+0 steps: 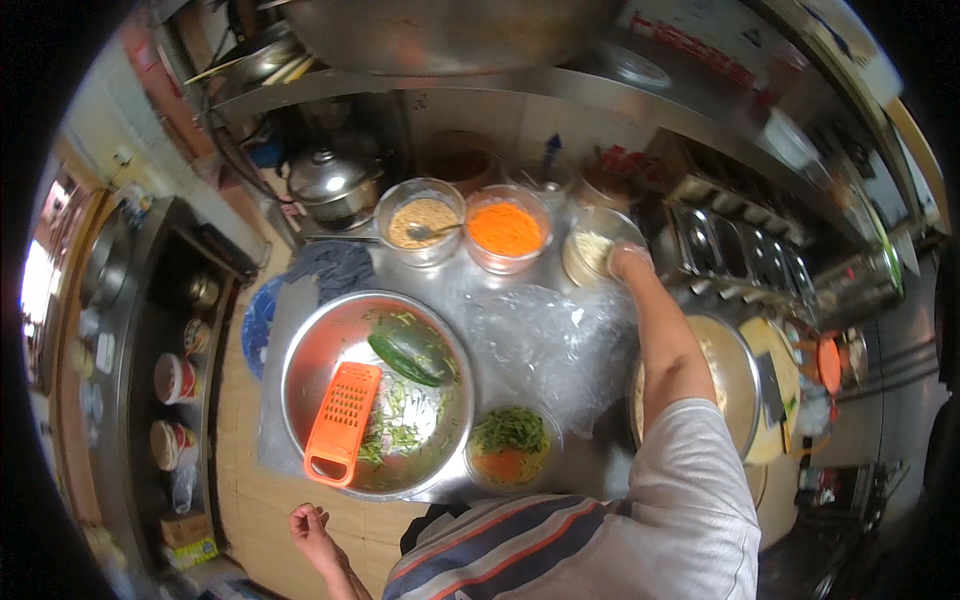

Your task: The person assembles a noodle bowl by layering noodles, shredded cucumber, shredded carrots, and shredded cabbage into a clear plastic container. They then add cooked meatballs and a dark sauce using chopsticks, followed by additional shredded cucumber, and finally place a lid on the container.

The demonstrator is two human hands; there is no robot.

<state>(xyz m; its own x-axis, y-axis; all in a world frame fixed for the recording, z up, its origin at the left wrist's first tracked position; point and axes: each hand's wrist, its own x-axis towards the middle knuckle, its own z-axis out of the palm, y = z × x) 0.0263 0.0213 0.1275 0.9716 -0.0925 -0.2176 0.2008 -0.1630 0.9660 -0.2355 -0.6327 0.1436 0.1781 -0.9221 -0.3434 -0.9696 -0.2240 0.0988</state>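
My right hand (628,261) reaches out to the far right, at the right rim of a clear round tub (580,262) of pale shreds. Its fingers are small and blurred there, so their grip is unclear. Down by the table's near edge hangs my left hand (313,531), fingers curled in, with nothing visible in them. Near it, a large steel bowl (463,410) holds a dark green zucchini-like vegetable (408,358) and green shreds. Across its left rim leans an orange grater (340,425). A smaller clear bowl (512,447) contains green and orange shreds.
Tubs of orange shreds (505,230) and tan bits (422,222), the latter with a spoon, stand at the back. Crumpled clear plastic (550,340) lies mid-table. A lidded pot (333,185) is back left; another large bowl (735,370) is under my right arm. A steel shelf (480,88) hangs overhead.
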